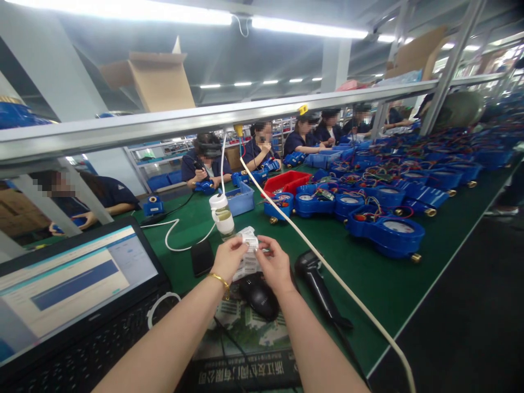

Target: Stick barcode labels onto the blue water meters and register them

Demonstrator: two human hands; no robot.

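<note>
Between the fingertips of both hands is a small white label (250,240) with dark print. My left hand (230,256) pinches its left side, and a gold bangle circles that wrist. At the label's right edge my right hand (273,263) has thumb and forefinger closed on it. Below and behind the hands lie more white labels (246,267), partly hidden. A black computer mouse (259,296) rests on a printed mat (262,341) under my wrists. To the right of my right hand lies a black barcode scanner (321,289).
An open laptop (82,284) stands at left. Ahead are a drink bottle (222,215), a dark phone-like object (202,257), a blue bin (241,199) and a red bin (286,182). Several blue meters (385,232) fill the right side. A pale cable (327,263) hangs across the green table. Co-workers sit opposite.
</note>
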